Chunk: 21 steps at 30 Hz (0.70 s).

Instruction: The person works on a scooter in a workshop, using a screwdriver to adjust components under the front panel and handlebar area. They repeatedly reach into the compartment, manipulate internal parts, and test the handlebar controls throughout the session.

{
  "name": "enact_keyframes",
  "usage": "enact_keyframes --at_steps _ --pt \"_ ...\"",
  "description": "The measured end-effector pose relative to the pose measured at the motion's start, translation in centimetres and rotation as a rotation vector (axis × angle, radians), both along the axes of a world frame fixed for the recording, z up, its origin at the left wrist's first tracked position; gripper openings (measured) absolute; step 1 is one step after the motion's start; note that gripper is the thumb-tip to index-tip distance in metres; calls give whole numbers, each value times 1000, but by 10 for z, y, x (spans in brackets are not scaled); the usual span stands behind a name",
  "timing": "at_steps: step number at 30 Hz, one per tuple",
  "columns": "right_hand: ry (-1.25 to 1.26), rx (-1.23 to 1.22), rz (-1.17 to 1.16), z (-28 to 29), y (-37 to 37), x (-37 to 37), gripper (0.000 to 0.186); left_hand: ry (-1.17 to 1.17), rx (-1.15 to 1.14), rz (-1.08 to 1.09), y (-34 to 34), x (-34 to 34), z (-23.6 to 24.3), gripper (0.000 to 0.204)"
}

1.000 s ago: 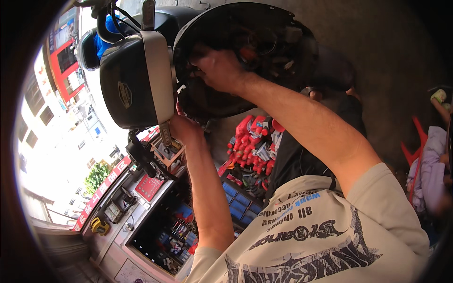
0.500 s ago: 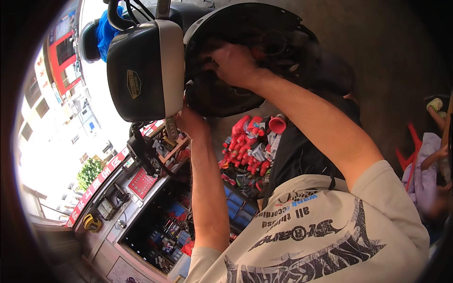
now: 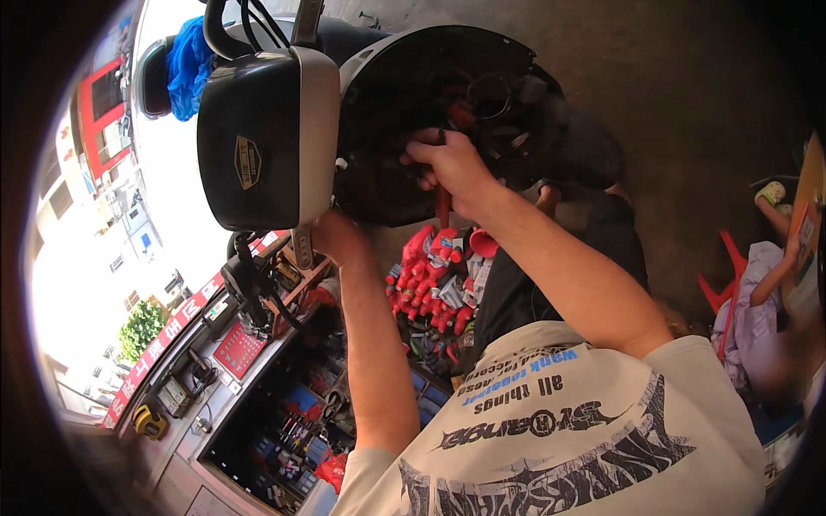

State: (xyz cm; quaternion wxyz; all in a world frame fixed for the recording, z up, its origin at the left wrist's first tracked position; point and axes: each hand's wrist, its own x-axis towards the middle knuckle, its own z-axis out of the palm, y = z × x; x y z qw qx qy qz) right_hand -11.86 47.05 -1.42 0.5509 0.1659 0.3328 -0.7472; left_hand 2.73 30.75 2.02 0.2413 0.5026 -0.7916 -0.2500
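Note:
A scooter's black-and-cream front casing (image 3: pixel 245 142) with a small gold emblem is at upper centre-left. Beside it is a large dark hollow shell (image 3: pixel 387 181) with loose wires (image 3: pixel 489 96) inside. In front of the shell, my right hand (image 3: pixel 456 168) is closed around a red-handled tool (image 3: pixel 443 206); its handle sticks out below my fingers, and its working end is too dark to make out. My left hand (image 3: pixel 340 239) reaches up under the lower edge of the cream trim, its fingers hidden behind the casing.
Below the shell lies a pile of red bottles (image 3: pixel 422 271). At lower left is a workbench (image 3: pixel 185 430) with a yellow tool (image 3: pixel 150 422) on it and shelves of small parts. A person sits at far right near a red chair (image 3: pixel 723 271). Blue plastic (image 3: pixel 189 69) hangs at upper left.
My right hand has drawn out from deep in the shell, lower and slightly right, and the red handle now shows. My left hand stays under the casing. The view has shifted slightly.

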Motion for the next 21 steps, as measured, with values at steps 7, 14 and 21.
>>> enact_keyframes --at_steps 7,14,21 --pt "-118 -66 -38 4 -42 4 13 186 79 76 36 -41 26 26" --pt "-177 6 -125 19 -53 20 8 68 81 21 43 -47 34 31" --pt "-482 -123 -213 24 -77 27 13 109 140 25 49 -51 42 33"
